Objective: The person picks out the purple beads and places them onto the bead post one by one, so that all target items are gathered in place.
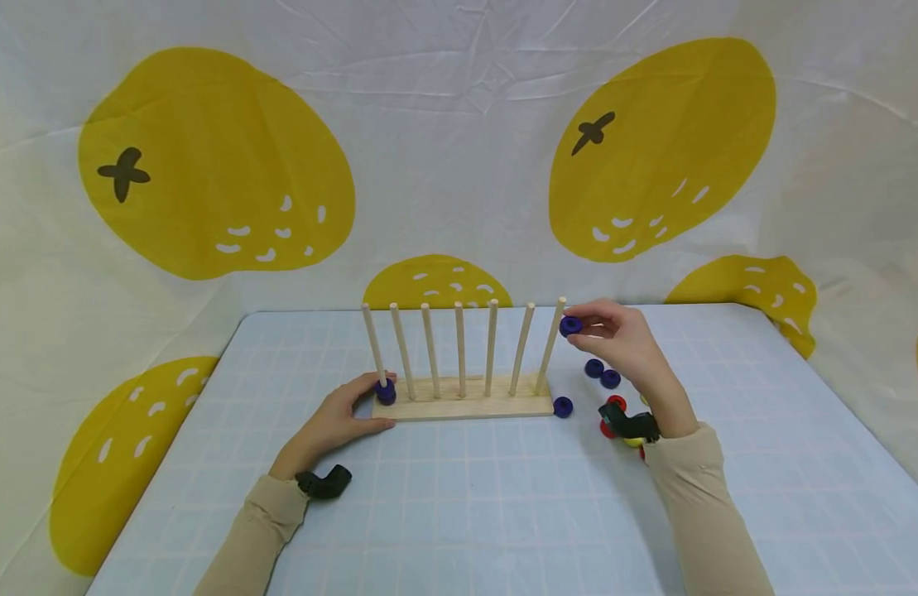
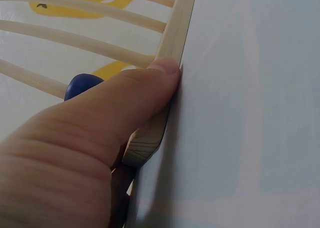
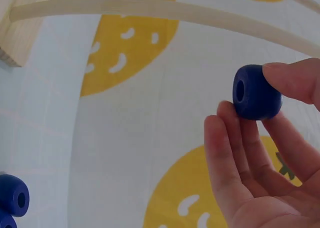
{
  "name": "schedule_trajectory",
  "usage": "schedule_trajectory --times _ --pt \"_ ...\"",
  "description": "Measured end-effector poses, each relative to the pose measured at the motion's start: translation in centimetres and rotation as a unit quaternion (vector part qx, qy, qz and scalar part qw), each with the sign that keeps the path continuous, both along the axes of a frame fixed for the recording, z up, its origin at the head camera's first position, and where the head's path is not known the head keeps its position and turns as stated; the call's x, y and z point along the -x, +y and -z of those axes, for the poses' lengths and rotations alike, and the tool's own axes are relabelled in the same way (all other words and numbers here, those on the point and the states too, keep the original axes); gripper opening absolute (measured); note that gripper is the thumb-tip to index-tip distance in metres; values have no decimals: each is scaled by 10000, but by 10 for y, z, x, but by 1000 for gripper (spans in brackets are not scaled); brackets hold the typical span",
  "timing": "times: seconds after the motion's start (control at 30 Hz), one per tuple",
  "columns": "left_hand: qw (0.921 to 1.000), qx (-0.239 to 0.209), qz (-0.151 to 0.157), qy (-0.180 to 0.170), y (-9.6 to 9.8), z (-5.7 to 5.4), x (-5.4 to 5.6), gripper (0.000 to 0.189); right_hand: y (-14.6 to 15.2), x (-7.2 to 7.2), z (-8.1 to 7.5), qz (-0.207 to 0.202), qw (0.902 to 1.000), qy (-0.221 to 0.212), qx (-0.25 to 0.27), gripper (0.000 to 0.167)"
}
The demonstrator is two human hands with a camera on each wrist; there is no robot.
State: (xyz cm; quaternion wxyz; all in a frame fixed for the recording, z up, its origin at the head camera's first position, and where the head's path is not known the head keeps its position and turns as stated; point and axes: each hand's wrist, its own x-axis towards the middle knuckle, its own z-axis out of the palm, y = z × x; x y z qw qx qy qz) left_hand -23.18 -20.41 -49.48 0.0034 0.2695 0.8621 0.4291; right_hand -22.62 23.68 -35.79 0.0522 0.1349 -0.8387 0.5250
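Note:
A wooden rack with several upright pegs has its pale base [image 1: 466,407] on the table. My left hand [image 1: 344,416] grips the base's left end, the thumb along the front edge in the left wrist view. Blue beads [image 1: 386,393] sit low on the leftmost peg; how many is hard to tell. My right hand [image 1: 626,341] pinches another blue bead [image 3: 260,95] between thumb and fingers. In the head view this bead is close beside the top of the rightmost peg [image 1: 554,335], not threaded on it. Its hole faces the left side of the right wrist view.
One loose blue bead [image 1: 563,406] lies at the base's right end, and two more blue beads [image 1: 603,372] are farther right. Red beads [image 1: 607,430] and yellow beads [image 1: 633,443] lie partly hidden under the right wrist. A fruit-patterned cloth [image 1: 444,165] hangs behind the table.

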Motion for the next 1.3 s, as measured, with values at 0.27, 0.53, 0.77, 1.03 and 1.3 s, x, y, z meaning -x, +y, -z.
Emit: schedule_trajectory --times 0.27,0.53,0.77,1.03,1.3 --pt "10000 0 7 3 0 -1 0 69 -3 -4 -3 74 9960 642 609 34" --pt "9999 40 30 96 0 0 1 69 -8 -10 -11 59 9866 1198 1111 34" --pt "9999 -12 56 97 -1 1 1 68 -10 -19 -25 108 9820 1418 1244 34" --pt "10000 -48 46 66 0 1 1 68 -19 -27 -49 149 9771 1543 1456 35" --pt "9999 -67 26 86 -1 2 1 68 -33 -27 -76 93 9779 1711 1200 35"
